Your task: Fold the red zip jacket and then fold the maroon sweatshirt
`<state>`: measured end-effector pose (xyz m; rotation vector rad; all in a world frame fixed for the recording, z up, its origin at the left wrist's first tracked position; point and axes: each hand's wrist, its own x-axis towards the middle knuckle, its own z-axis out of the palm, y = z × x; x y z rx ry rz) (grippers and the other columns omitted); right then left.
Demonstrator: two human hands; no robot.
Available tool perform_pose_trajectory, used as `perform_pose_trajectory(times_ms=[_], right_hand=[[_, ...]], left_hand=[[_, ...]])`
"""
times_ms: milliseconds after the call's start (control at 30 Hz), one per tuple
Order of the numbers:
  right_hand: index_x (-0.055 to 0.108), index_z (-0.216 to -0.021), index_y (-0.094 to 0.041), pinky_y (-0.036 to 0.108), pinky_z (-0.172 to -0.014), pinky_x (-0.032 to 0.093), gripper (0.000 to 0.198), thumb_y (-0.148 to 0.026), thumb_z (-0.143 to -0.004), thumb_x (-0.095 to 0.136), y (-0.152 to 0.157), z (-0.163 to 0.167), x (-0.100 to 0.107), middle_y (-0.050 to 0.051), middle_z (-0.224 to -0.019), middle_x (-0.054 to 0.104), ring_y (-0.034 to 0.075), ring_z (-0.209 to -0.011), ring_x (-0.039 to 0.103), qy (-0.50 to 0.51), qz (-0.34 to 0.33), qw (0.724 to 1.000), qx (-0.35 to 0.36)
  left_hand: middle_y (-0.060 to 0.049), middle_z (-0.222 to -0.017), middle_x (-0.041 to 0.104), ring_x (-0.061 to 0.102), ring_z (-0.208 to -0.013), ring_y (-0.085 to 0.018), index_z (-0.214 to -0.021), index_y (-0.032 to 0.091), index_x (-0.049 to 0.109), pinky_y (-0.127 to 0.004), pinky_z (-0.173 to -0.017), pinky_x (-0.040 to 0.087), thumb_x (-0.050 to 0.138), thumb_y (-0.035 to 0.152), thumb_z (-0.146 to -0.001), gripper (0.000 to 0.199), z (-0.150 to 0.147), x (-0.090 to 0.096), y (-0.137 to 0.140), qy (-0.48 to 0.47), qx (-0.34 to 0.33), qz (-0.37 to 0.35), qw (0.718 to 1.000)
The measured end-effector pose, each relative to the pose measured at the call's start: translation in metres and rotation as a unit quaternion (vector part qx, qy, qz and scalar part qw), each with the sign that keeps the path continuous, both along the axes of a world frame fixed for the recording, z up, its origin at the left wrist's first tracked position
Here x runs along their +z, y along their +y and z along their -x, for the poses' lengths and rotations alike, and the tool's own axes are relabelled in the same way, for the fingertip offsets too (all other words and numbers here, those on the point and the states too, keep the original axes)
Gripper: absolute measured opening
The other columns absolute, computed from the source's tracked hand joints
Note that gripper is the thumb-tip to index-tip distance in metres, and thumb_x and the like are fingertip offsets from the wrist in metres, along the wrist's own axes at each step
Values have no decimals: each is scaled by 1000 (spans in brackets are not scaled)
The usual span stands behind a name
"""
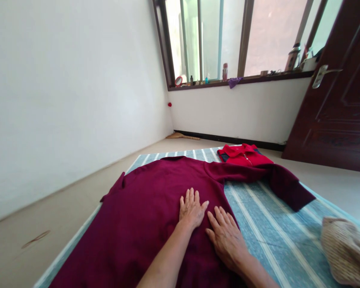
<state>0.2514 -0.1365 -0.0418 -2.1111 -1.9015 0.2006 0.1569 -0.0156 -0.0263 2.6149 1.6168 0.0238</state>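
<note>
A dark maroon long-sleeved garment (144, 204) lies spread over a striped blue-green cover, its collar at the far end. One sleeve (283, 182) stretches out to the right; at the left only a short piece of the other sleeve shows. My left hand (192, 209) rests flat on the cloth right of its middle, fingers together and pointing away from me. Close beside it, my right hand (226, 236) lies flat near the garment's right edge with its fingers extended. Neither hand grips the fabric.
A folded red top (244, 155) with a zip lies beyond the sleeve. At the right edge of the striped cover (258, 216) sits a beige knitted item (346, 250). A broom (180, 136) lies by the far wall. A dark red door (339, 100) stands at the right.
</note>
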Motion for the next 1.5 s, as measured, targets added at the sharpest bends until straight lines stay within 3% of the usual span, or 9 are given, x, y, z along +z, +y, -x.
perform_pose_trajectory(times_ms=[1500], right_hand=[[41,-142,-19,45,-112,23,54,-43,-93,37,1,0,3,13,-149,32,27,-139,25,10,0,1000,8]], left_hand=[[-11,-154,24,18,-142,-25,-145,13,31,-47,-115,16,23,53,-91,67,0,-1,-2,-9,15,-27,999]])
